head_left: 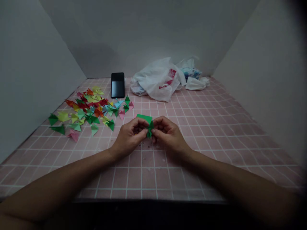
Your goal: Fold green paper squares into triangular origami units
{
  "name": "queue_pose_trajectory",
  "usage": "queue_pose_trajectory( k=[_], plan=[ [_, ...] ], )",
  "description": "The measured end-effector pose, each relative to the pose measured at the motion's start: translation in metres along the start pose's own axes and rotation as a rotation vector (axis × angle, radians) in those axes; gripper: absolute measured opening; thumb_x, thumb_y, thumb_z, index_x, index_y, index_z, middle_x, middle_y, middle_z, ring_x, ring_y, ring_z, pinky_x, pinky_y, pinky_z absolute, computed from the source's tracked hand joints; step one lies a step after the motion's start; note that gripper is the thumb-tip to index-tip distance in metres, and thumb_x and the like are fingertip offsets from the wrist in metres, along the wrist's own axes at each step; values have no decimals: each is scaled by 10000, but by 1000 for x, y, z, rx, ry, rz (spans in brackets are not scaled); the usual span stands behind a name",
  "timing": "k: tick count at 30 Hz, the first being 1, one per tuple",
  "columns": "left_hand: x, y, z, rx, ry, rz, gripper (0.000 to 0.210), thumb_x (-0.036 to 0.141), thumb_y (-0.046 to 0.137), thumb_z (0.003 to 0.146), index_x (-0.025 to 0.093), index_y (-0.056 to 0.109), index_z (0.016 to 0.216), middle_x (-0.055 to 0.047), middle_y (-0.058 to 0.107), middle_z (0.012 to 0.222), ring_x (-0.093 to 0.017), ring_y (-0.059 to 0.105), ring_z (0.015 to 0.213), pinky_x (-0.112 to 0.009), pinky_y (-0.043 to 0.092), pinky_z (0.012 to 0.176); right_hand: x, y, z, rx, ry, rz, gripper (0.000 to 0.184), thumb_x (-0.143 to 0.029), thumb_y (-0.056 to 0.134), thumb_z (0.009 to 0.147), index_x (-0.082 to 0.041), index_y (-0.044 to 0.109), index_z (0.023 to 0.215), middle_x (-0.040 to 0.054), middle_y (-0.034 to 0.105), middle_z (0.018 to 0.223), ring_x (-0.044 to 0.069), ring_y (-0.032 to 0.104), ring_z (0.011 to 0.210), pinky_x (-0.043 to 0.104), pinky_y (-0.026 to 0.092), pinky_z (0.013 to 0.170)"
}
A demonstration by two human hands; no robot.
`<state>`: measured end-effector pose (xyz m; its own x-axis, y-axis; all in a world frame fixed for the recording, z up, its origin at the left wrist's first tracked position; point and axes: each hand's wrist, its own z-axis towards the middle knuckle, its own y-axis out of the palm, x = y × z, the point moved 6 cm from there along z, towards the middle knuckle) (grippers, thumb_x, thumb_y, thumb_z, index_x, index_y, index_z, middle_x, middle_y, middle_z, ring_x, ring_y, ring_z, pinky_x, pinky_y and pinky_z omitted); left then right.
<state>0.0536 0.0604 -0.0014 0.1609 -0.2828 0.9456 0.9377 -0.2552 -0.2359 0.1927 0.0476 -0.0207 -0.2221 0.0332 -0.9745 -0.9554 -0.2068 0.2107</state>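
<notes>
A small piece of folded green paper is held between my two hands above the middle of the table. My left hand pinches its left side between thumb and fingers. From the right, my right hand grips the paper's edge, thumb in front. Part of the paper is hidden behind my fingers. A flat green sheet shows just behind my left fingers; whether it joins the folded piece I cannot tell. To the left lies a pile of folded paper pieces in green, red, yellow, orange, pink and blue.
A dark smartphone lies behind the paper pile. White plastic bags with red print sit at the back centre, near a blue patterned packet. A pink checked cloth covers the table, with pale walls on three sides.
</notes>
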Motion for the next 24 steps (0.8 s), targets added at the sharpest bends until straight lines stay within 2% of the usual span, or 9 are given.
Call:
queue_pose_trajectory(
  k=[4,12,17,21,24],
  plan=[
    [-1,1,0,-18,-17,-89,134,228,665,797,166,640,913,-16,657,814,-115,610,695,-237,512,650,-2,0,0,-16,1,45,154,-213,680,806,-225,563,905,-78,586,656,87,567,526,247,454,542],
    [-4,2,1,-30,-109,-205,136,232,687,767,172,607,860,11,607,727,-101,571,625,-226,471,574,-3,0,0,-16,-23,62,94,-197,694,791,-214,605,818,-70,583,655,85,568,524,248,456,546],
    [-4,2,0,-39,-119,-243,131,217,682,775,165,602,864,16,603,710,-99,573,615,-225,464,571,-4,-1,0,-10,-52,57,64,-179,687,794,-214,641,822,-57,622,673,90,588,547,249,477,563],
    [-3,1,-1,-45,-115,-245,124,217,679,796,160,605,877,19,609,707,-100,581,622,-224,466,583,-6,-1,-1,-42,-85,15,48,-166,664,805,-207,646,822,-47,635,678,96,596,565,247,486,565],
    [-2,0,-1,-47,-109,-274,139,259,668,836,161,607,911,16,627,728,-107,605,644,-233,491,613,-10,-2,-3,-32,-167,-86,75,-135,626,827,-204,656,828,-41,617,683,101,590,595,249,473,582]
  ],
)
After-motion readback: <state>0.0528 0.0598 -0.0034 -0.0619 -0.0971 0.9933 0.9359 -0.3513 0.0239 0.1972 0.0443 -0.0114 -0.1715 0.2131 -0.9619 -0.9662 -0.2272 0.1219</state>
